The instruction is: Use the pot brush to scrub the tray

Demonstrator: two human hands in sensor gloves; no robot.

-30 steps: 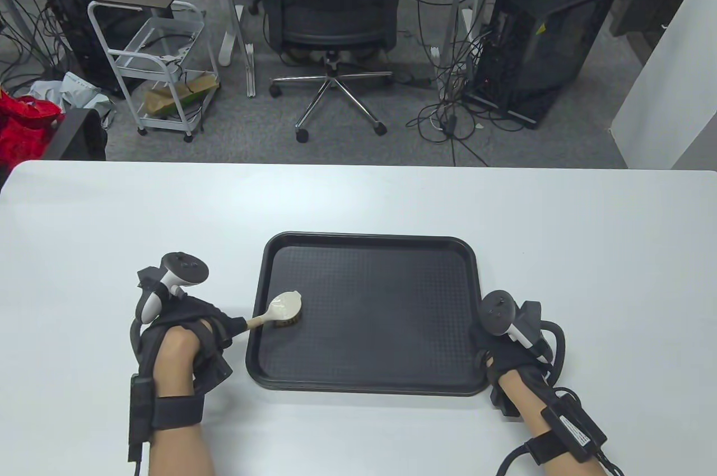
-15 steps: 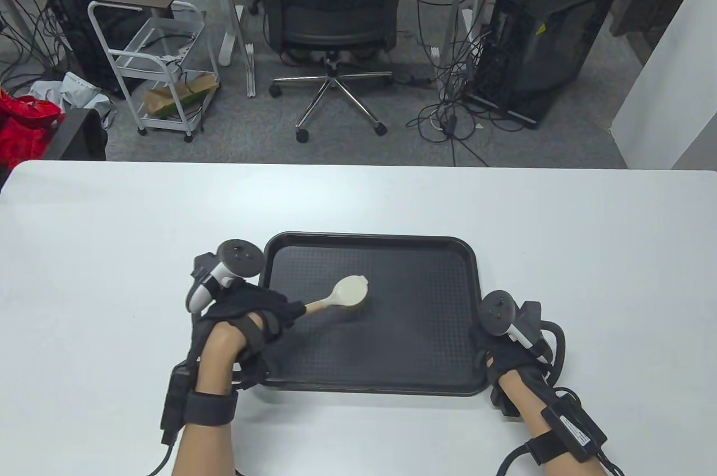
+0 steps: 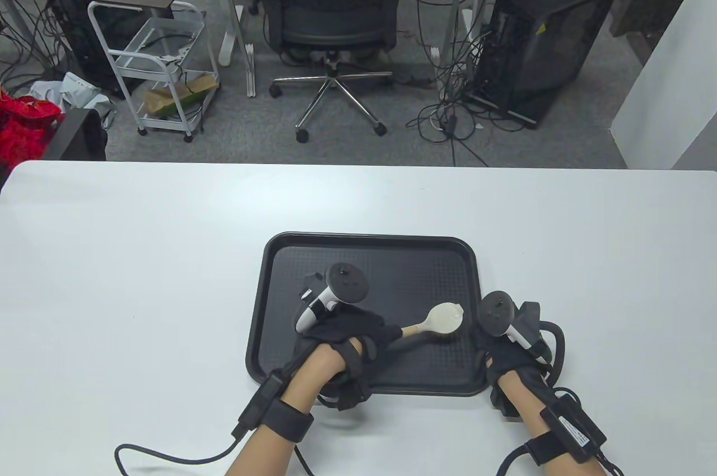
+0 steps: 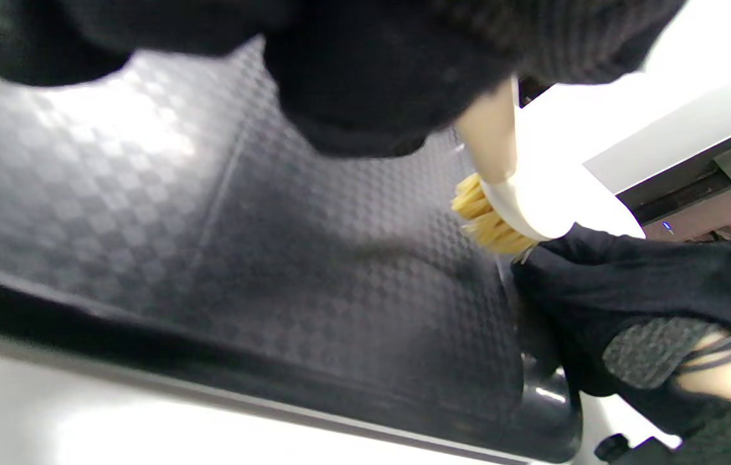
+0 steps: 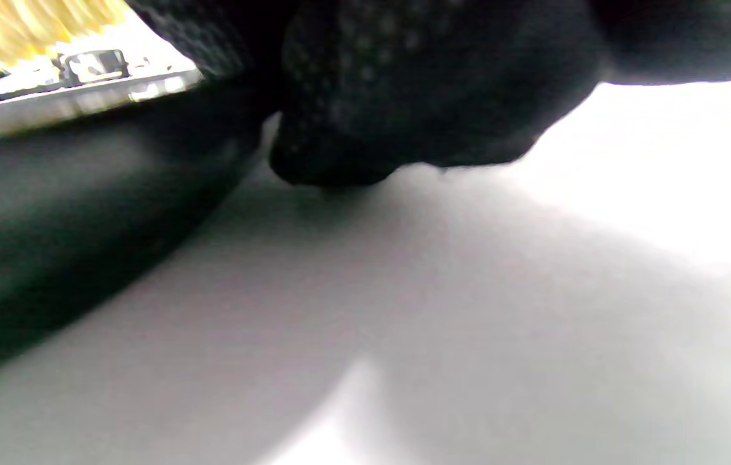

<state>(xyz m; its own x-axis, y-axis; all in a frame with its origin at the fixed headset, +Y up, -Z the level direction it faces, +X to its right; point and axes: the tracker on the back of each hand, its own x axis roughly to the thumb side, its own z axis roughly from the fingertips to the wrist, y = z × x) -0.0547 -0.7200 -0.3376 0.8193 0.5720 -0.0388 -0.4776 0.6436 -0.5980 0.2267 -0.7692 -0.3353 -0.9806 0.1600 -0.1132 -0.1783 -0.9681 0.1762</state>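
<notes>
From the table view, the black tray (image 3: 367,274) lies flat on the white table (image 3: 168,229), its far half bare. The left hand (image 3: 350,339) reaches over the near rim, fingers wrapped round the pot brush (image 3: 440,322) handle, head near the right rim. The right hand (image 3: 507,353) rests at the tray's near-right corner; whether it grips, I cannot tell. Left wrist view: yellow bristles (image 4: 485,216) meet the textured floor just beside the right glove. Right wrist view: dark fingertips (image 5: 365,123) rest on the table against the tray's wall.

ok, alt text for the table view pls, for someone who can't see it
A gloved left hand holds a pot brush by its handle, head near the right edge of a black tray on a white table. The right hand rests at the tray's right rim.
</notes>
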